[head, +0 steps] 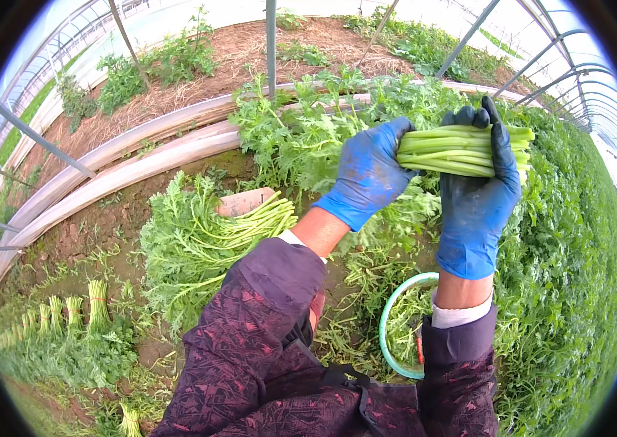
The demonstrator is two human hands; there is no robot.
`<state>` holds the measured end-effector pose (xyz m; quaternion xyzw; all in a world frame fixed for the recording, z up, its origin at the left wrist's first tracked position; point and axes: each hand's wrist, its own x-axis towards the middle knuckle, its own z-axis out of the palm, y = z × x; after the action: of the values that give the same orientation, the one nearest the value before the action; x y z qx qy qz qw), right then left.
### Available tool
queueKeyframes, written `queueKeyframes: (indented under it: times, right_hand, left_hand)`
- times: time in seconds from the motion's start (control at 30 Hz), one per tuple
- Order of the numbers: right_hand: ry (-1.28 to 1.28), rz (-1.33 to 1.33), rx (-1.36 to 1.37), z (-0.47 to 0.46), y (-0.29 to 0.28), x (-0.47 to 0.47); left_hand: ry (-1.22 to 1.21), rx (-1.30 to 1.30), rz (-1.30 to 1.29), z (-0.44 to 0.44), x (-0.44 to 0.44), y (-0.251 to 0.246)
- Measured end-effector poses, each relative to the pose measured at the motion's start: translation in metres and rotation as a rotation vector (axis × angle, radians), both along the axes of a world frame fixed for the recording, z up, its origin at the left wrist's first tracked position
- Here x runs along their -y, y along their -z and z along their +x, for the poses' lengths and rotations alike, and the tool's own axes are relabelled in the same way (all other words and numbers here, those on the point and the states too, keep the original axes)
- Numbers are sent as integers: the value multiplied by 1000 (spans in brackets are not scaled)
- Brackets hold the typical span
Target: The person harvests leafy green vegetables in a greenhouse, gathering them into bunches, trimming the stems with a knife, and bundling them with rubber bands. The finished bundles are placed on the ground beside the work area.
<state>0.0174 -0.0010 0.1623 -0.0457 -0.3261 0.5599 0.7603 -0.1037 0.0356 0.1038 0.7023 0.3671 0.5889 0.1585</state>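
Both hands wear soiled blue gloves and hold one bunch of green stems (445,150) level above the plants. My left hand (368,166) grips the bunch at its left end. Around the right part, my right hand (478,191) is wrapped, its fingers behind the stems and its thumb in front. The cut ends stick out past it. Whether the blurred leaves below my left hand belong to this bunch, I cannot tell. A loose pile of cut garland chrysanthemum greens (188,246) lies left of my left forearm, stems pointing right, beside a pinkish board (245,202).
A round turquoise-rimmed tub (390,349) holds leaf scraps and a red-handled tool (420,349), partly behind my right sleeve. Tied bunches (99,306) stand stems-up at lower left; another bunch (130,420) is nearer. Dense greens (565,273) grow at right. Metal posts (271,49) rise beyond.
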Motion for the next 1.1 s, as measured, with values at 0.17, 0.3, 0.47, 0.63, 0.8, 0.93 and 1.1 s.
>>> queueKeyframes:
  times: [0.17, 0.3, 0.47, 0.63, 0.8, 0.93, 1.1]
  right_hand:
    - [-741, -138, -589, -88, 34, -51]
    - [-625, -574, -536, -147, 126, -60]
    - [-595, -1068, -440, -169, 231, -67]
    - [-610, -1060, -170, -162, 288, -85]
    - [-512, -1166, -65, -159, 316, -98]
    - [-363, -1082, 21, -167, 312, -98]
    - [146, -563, 1089, -162, 283, -88]
  left_hand:
    - [-471, -838, 256, -146, 12, -61]
    - [-614, -1314, 139, -201, 41, -18]
    - [-548, -1509, -374, -216, 60, 92]
    - [-486, -1385, -516, -209, 64, 152]
    - [-417, -1278, -628, -207, 62, 190]
    - [-380, -1273, -621, -215, 61, 204]
    - [-346, -1310, -643, -215, 60, 204]
